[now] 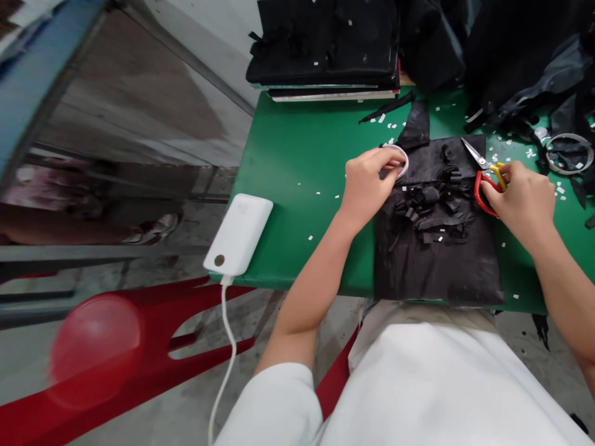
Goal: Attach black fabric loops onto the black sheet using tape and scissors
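Note:
My left hand (372,183) is closed on a white ring (402,162), likely a roll of tape seen at an angle, just over the left edge of a black fabric piece (437,272). My right hand (525,198) grips scissors (488,179) with red and yellow handles; their metal blades point up and to the left over the fabric's right side. Small black fabric strips (434,201) lie heaped on the flat black piece between my hands. A loose black scrap (416,124) lies just beyond it.
A green table (288,167) carries a white power bank (242,232) with a cable at its left corner. Black folded fabric (325,56) is stacked at the back. Another ring (571,153) and dark fabric lie right. White bits are scattered about. A red chair (176,310) stands at left.

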`<act>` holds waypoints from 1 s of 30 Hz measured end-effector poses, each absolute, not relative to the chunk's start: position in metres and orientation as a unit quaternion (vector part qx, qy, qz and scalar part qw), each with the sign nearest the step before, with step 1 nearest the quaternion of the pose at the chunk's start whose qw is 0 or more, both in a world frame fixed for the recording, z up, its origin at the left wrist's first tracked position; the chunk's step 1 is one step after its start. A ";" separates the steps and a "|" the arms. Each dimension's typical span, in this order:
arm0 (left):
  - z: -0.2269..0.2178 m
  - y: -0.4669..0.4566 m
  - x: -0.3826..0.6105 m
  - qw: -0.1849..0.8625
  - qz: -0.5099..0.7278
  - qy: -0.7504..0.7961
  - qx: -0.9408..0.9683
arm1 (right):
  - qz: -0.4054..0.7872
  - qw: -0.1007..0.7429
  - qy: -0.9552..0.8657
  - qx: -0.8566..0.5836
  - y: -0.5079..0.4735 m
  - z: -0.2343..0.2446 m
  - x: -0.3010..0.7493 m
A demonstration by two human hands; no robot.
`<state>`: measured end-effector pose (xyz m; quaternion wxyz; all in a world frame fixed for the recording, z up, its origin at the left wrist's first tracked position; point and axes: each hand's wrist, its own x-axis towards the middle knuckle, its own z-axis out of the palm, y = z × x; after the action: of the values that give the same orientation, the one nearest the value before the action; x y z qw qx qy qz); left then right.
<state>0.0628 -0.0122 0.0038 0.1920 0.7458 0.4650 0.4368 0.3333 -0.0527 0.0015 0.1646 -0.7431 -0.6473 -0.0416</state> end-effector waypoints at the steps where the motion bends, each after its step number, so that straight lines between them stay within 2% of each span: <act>1: 0.007 -0.014 0.064 0.230 0.458 0.460 0.725 | -0.032 0.159 -0.650 -0.742 -0.053 0.002 0.332; 5: 0.016 -0.019 0.066 0.422 0.486 0.391 0.658 | -0.028 0.165 -0.682 -0.712 -0.056 0.003 0.332; 10: 0.023 -0.028 0.068 0.592 0.410 0.313 0.619 | -0.073 0.155 -0.704 -0.689 -0.058 0.002 0.332; 13: 0.026 -0.037 0.074 0.637 0.376 0.282 0.611 | -0.114 0.166 -0.721 -0.663 -0.060 0.008 0.329; 15: 0.027 -0.043 0.078 0.661 0.360 0.263 0.604 | -0.112 0.234 -0.741 -0.620 -0.062 0.017 0.323; 16: 0.028 -0.046 0.080 0.671 0.355 0.250 0.601 | -0.096 0.289 -0.749 -0.589 -0.064 0.021 0.319; 19: 0.028 -0.052 0.085 0.698 0.331 0.215 0.598 | 0.060 0.410 -0.767 -0.490 -0.072 0.030 0.306; 21: 0.027 -0.055 0.087 0.719 0.312 0.207 0.585 | 0.152 0.423 -0.764 -0.462 -0.078 0.032 0.297; 23: 0.025 -0.056 0.089 0.741 0.299 0.212 0.562 | 0.173 0.417 -0.760 -0.467 -0.083 0.032 0.290; 30: 0.021 -0.057 0.093 0.752 0.302 0.216 0.544 | 0.136 0.428 -0.754 -0.479 -0.087 0.028 0.282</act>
<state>0.0926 -0.0574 0.0211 0.7524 0.5439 0.2161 0.3023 0.2822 -0.0869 0.0280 0.4280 -0.4790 -0.7542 0.1359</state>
